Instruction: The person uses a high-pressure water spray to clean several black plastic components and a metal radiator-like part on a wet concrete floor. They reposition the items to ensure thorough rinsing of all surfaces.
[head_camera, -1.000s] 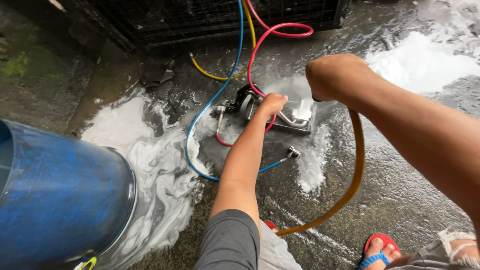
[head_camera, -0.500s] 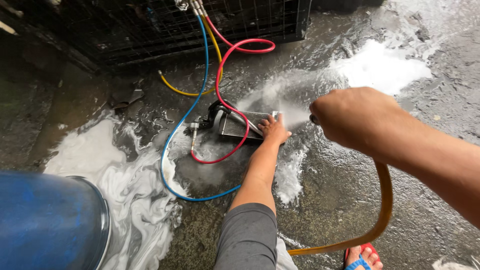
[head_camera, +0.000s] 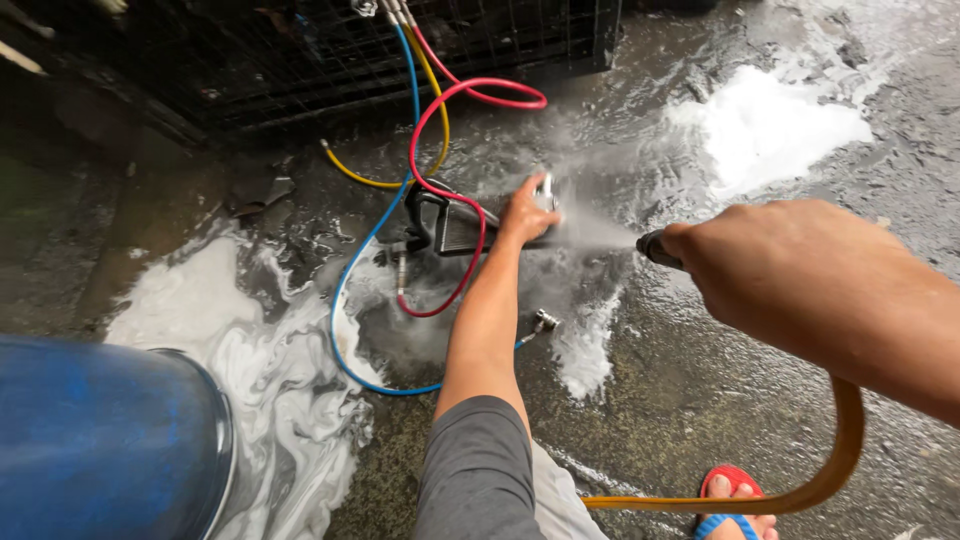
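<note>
The left hand presses down on the small dark finned metal block, its fingers spread flat over the near edge, not closed around it. The block lies on the wet concrete floor, just in front of the black wire cage. The right hand, to the right of the block, has its fingers closed tightly around the nozzle of the orange rubber hose and sprays water against the block. So the washing step is in hand; I judge the rinse needs the block kept steady. Red, blue and yellow hoses loop around the block. White foam and a blue plastic barrel lie to the left of it. No package, label or sign shows.
</note>
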